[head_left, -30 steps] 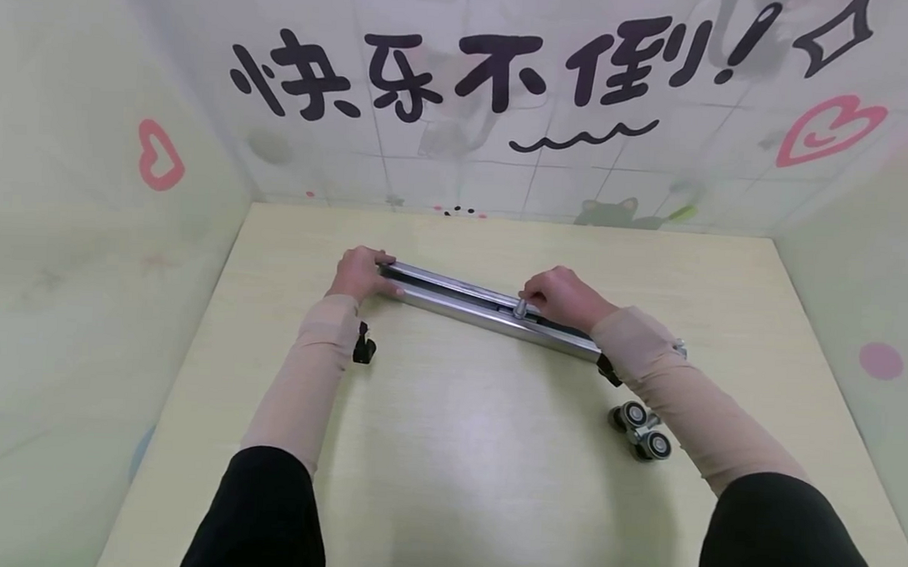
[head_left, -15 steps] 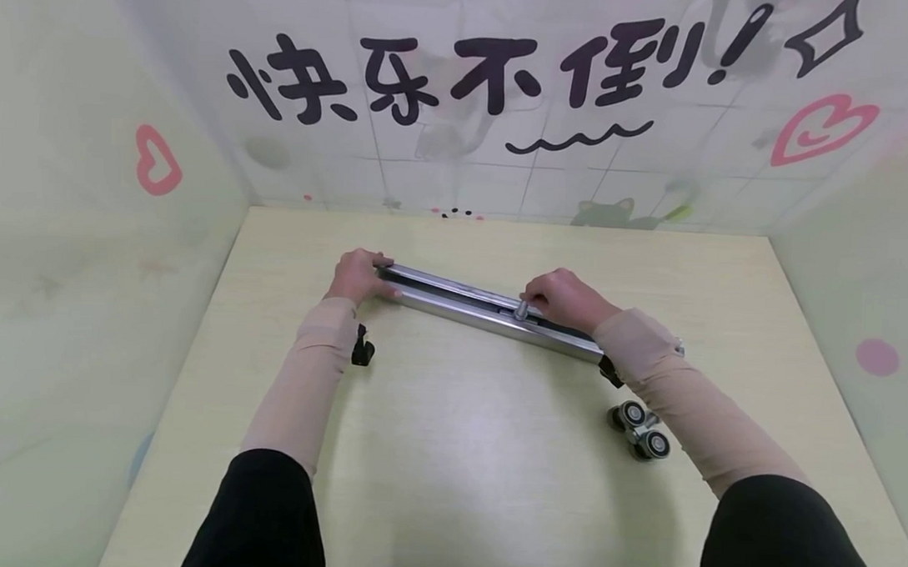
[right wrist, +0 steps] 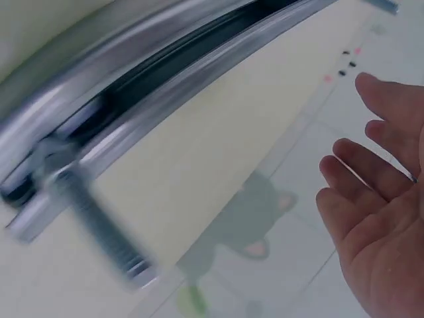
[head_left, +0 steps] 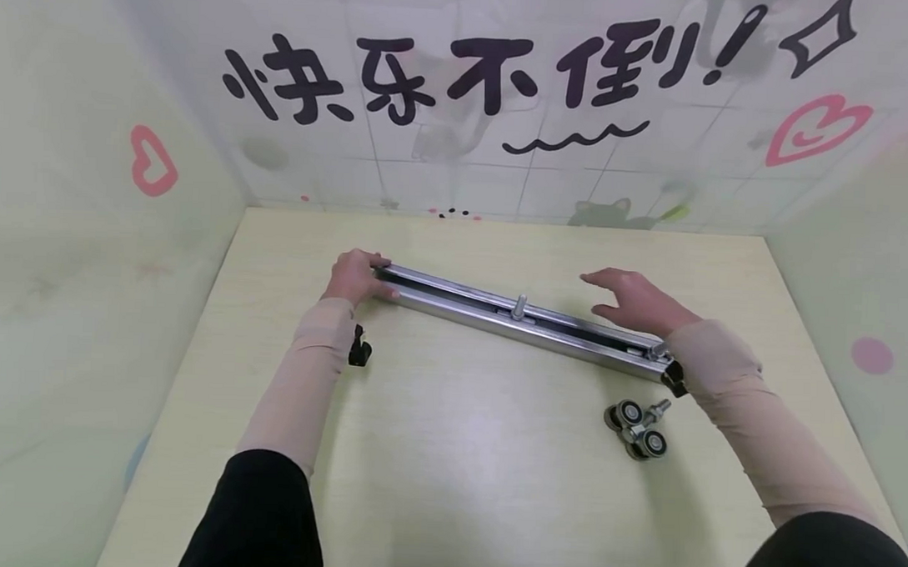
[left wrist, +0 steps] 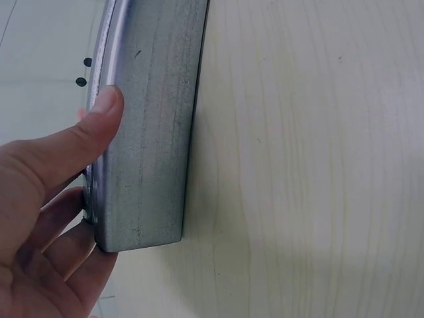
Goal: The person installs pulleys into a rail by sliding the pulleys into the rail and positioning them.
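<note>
A silver slotted metal rail (head_left: 453,307) lies slanted across the table. My left hand (head_left: 354,277) grips its left end; in the left wrist view the thumb (left wrist: 99,116) rests on the rail's side, with fingers curled about the other side and the end. A bolt (head_left: 519,307) stands up from the slot near mid-rail. Another bolt (head_left: 658,351) sticks out at the right end, seen blurred and close as a threaded bolt (right wrist: 103,222) in the right wrist view. My right hand (head_left: 637,302) hovers behind the rail's right half, holding nothing, its fingers relaxed and apart from the metal.
A roller trolley (head_left: 637,430) with several wheels and a bolt lies on the pale wooden table (head_left: 478,459), in front of the rail's right end. Printed fabric walls (head_left: 457,183) border the table at the back and both sides.
My right hand has let go of the mid-rail bolt and moved right, away from it. That bolt stays standing in the slot. My left hand keeps its grip on the rail's end.
</note>
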Available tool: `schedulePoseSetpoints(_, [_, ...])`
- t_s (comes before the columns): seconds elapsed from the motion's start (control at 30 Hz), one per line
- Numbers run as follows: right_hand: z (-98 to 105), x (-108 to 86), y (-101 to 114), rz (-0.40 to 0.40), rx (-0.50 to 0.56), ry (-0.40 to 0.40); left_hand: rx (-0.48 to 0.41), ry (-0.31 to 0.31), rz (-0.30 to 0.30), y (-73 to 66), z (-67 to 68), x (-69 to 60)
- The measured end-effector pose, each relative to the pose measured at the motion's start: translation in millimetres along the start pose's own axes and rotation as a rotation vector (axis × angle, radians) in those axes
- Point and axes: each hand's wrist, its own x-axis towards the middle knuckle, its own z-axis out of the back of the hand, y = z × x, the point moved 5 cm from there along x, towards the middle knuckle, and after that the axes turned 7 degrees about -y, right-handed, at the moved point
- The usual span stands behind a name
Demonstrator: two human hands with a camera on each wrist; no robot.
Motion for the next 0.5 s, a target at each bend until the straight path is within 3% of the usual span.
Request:
schedulePoseSetpoints(0.2, [4, -34.4, -35, -0.121, 0.001, 0.086, -0.005, 0.002, 0.018, 1.2, 0.9, -1.1])
schedulePoseSetpoints(0.5, [10, -86.0, -80, -0.319, 0.113, 0.098, -0.017, 0.01, 0.029, 0.4, -0.1, -1.6])
